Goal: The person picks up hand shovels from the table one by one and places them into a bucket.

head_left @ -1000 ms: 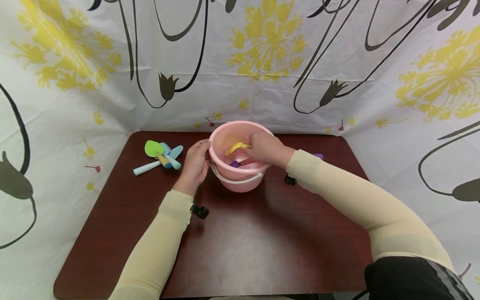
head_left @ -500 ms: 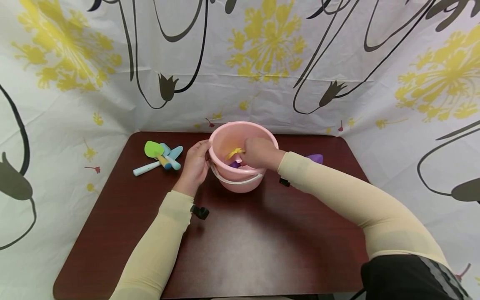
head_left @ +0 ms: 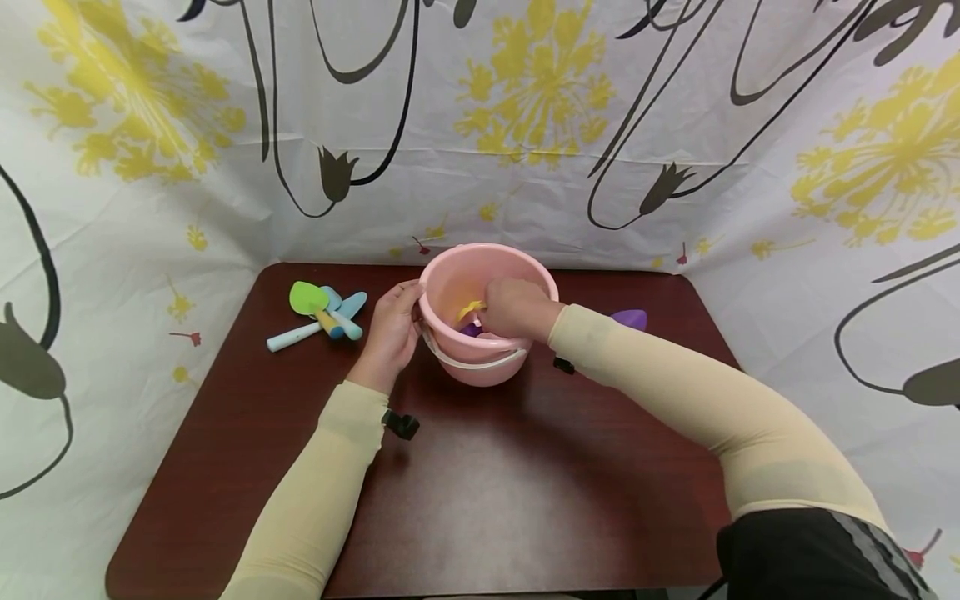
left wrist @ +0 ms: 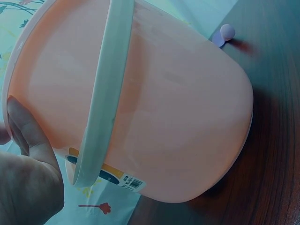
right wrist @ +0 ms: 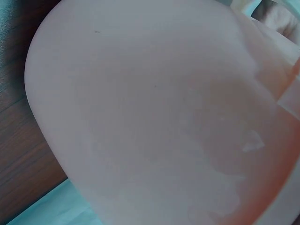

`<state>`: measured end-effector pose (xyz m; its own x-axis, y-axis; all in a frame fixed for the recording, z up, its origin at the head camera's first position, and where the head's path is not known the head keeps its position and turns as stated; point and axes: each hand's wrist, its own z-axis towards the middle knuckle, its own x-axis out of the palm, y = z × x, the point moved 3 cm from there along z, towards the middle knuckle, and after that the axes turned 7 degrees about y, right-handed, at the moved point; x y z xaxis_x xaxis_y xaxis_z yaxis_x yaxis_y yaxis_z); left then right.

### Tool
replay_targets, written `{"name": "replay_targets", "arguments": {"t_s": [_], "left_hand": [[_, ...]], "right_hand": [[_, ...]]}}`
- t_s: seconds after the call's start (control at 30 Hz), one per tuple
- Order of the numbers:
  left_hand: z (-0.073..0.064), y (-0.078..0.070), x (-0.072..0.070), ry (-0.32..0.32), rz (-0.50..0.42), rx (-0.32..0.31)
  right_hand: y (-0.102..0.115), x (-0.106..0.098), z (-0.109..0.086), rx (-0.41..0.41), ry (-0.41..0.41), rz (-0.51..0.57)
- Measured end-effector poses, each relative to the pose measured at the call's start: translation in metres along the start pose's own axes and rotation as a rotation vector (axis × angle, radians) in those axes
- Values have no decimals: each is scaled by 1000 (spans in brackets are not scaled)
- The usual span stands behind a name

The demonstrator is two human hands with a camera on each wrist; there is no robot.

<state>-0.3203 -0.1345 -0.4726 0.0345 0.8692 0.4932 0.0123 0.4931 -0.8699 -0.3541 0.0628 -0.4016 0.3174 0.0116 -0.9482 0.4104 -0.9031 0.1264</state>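
A pink bucket (head_left: 483,367) with a white handle (head_left: 480,363) hanging down its front stands at the back middle of the table. My left hand (head_left: 393,333) pinches its rim at the left side, thumb and fingers on either side of the edge in the left wrist view. Inside the bucket, my right hand (head_left: 517,308) is curled round a yellow toy sand tool (head_left: 470,311), whose head pokes out past the fingers. Something purple (head_left: 472,330) lies below it in the bucket. The bucket's outer wall (right wrist: 140,108) fills the right wrist view, hiding the right hand there.
Left of the bucket, a green toy shovel (head_left: 307,297) and several blue toy tools (head_left: 294,337) lie in a crossed pile. A purple toy piece (head_left: 632,318) lies to the right, partly behind my sleeve. Patterned white cloth (head_left: 480,200) hangs around the dark table (head_left: 480,483).
My right hand has moved left and lower into the bucket with the yellow tool. More of the purple piece on the right shows now. The left hand keeps its hold on the rim.
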Motion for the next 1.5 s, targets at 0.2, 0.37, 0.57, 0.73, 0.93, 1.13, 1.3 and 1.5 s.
{"name": "replay_targets", "arguments": {"t_s": [0.2, 0.37, 0.57, 0.73, 0.93, 1.13, 1.3, 1.5], "left_hand": [[0, 0, 0, -6, 9, -3], [0, 0, 0, -7, 15, -3], [-1, 0, 0, -7, 16, -3], [0, 1, 0, -6, 8, 3], [2, 2, 0, -4, -11, 15], [2, 2, -1, -1, -5, 15], [2, 3, -1, 2, -8, 12], [2, 3, -2, -6, -7, 8]], "right_hand": [[8, -3, -9, 31, 20, 14], [8, -1, -6, 42, 21, 2], [7, 0, -4, 37, 27, -4], [8, 1, -4, 43, 35, -14], [8, 2, -4, 49, 41, -41], [8, 1, -6, 38, 50, -30], [7, 2, -6, 23, 65, -15], [0, 7, 8, 32, 124, -15]]}}
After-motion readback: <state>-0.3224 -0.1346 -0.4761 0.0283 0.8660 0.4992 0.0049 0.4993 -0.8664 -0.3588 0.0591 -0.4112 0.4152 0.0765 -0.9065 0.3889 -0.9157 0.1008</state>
